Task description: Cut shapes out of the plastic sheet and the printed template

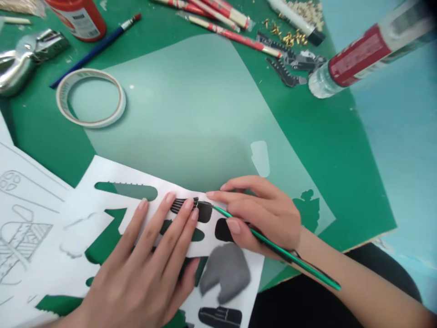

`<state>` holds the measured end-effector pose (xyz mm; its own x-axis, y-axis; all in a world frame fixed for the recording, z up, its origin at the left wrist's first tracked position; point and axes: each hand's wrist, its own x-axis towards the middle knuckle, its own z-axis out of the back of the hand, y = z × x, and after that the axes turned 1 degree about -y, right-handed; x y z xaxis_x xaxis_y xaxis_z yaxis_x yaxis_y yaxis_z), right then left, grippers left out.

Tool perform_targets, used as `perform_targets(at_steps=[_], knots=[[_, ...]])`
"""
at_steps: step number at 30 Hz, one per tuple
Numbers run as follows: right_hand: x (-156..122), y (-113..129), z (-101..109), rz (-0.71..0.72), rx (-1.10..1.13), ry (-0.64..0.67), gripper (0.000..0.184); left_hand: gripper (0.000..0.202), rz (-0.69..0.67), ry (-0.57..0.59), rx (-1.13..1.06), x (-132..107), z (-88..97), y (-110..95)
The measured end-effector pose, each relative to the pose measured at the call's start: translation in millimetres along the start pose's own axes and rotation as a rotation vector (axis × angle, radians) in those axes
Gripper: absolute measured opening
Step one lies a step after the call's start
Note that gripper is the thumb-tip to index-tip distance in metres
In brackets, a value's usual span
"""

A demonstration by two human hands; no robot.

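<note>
My left hand point(150, 259) lies flat with fingers spread, pressing on a white paper sheet point(177, 182) that has cut-out holes and black and grey printed shapes. In my right hand point(262, 214) is a slim green tool point(283, 253), gripped like a pen. Its thin dark tip touches or hovers just over a black printed shape point(205, 212) with white lines, close to my left fingertips. What kind of tip it is cannot be made out. Another black shape point(223, 230) and a grey shape point(225, 273) lie below. My left fingers partly cover the print.
A translucent sheet point(177, 100) lies on the green table point(341, 182). Around it are a tape roll point(61, 98), blue paintbrush point(102, 43), metal hole punch point(27, 59), red bottle point(80, 18), wrapped chopsticks point(235, 38) and a clear bottle point(358, 57). Pencil-drawn paper point(37, 191) lies left.
</note>
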<state>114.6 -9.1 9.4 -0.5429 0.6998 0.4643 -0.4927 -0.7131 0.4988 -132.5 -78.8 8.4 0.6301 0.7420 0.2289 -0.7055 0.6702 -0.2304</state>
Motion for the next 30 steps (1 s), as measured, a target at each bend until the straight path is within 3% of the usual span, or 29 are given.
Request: perform_targets(at_steps=[5, 12, 17, 21, 26, 30], knots=[[-4.3, 1.0, 1.4, -0.019, 0.041, -0.041, 0.014, 0.063, 0.009, 0.028, -0.109, 9.7, -3.9, 9.1], [-28.7, 5.0, 14.1, 0.066, 0.063, -0.032, 0.015, 0.066, -0.326, 0.173, -0.160, 25.7, -5.9, 24.4], [-32.9, 0.6, 18.8, -0.046, 0.146, 0.036, 0.027, 0.063, -0.524, 0.049, -0.076, 23.8, -2.4, 27.8], [-32.8, -5.2, 26.6, -0.107, 0.127, -0.004, 0.037, 0.057, -0.409, -0.019, 0.095, 5.9, 7.6, 22.1], [-28.5, -15.9, 22.2, 0.052, 0.180, 0.094, 0.032, 0.055, -0.082, -0.019, 0.226, 0.6, 7.9, 5.7], [-26.7, -23.6, 11.1, 0.147, 0.184, 0.169, 0.028, 0.052, -0.027, 0.032, 0.196, 9.1, -1.1, 1.5]])
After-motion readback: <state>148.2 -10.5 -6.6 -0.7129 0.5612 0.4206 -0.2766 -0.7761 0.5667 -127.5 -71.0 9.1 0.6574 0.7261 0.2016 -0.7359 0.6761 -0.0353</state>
